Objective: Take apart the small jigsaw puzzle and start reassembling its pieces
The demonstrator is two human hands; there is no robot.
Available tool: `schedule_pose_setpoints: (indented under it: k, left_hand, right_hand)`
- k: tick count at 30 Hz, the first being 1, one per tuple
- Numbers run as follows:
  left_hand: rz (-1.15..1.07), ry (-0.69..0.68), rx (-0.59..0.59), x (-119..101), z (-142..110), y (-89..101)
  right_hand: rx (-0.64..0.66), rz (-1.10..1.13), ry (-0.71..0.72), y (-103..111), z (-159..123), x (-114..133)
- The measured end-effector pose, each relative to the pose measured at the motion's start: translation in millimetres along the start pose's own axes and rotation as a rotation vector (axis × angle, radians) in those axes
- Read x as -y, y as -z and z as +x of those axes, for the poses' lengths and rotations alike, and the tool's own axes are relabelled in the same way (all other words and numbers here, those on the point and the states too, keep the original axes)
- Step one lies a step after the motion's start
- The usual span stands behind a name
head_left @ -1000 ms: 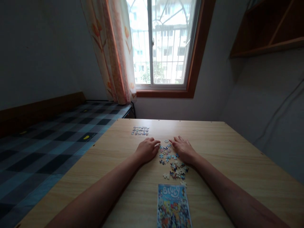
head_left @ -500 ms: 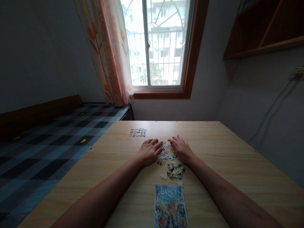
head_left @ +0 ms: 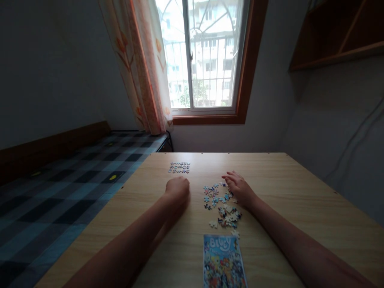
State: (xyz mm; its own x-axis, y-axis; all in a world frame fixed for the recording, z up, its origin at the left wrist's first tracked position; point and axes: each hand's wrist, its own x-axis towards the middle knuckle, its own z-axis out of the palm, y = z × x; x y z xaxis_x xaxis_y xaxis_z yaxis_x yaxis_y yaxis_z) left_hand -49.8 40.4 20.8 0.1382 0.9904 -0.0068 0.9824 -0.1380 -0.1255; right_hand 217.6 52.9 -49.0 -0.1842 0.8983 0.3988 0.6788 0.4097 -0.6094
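Note:
My left hand (head_left: pixel 177 188) is closed, its knuckles up and fingertips hidden beneath it, so what it holds cannot be made out. It is just in front of several neat rows of puzzle pieces (head_left: pixel 179 167) at the table's far left. My right hand (head_left: pixel 239 188) is open, palm down with fingers stretched out, at the right edge of the loose coloured puzzle pieces (head_left: pixel 213 193). Nearer to me is a heap of puzzle pieces (head_left: pixel 229 217), many with pale backs up. A single pale puzzle piece (head_left: pixel 213 224) lies left of that heap.
A picture card reading "Bluey" (head_left: pixel 224 260) lies at the front of the wooden table (head_left: pixel 300 208). A bed with a checked cover (head_left: pixel 90 188) stands along the left side. Behind the table are a window (head_left: pixel 210 60) and a curtain (head_left: pixel 144 72); a wall shelf (head_left: pixel 339 56) hangs at right.
My left hand reached to the loose pieces with fingers spread, then closed and drew back left toward the rows. The top loose piece between the hands is gone from its spot. My right hand shifted slightly right.

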Motion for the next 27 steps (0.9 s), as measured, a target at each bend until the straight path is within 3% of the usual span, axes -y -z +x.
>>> schedule_pose_setpoints:
  k: [7,13,18,27]
  left_hand:
    - [0.044,0.152,0.021,43,19,10.1]
    - [-0.003,0.193,0.012,73,24,8.4]
    - [-0.244,0.035,-0.027,99,29,3.1]
    - [-0.383,-0.31,-0.084,128,43,-28.5]
  right_hand:
    - [0.008,-0.041,-0.035,-1,-4,0]
    - [0.018,-0.043,-0.054,0,-5,1]
    - [0.028,-0.013,-0.028,1,-5,2]
    - [0.048,-0.014,-0.028,2,-6,2]
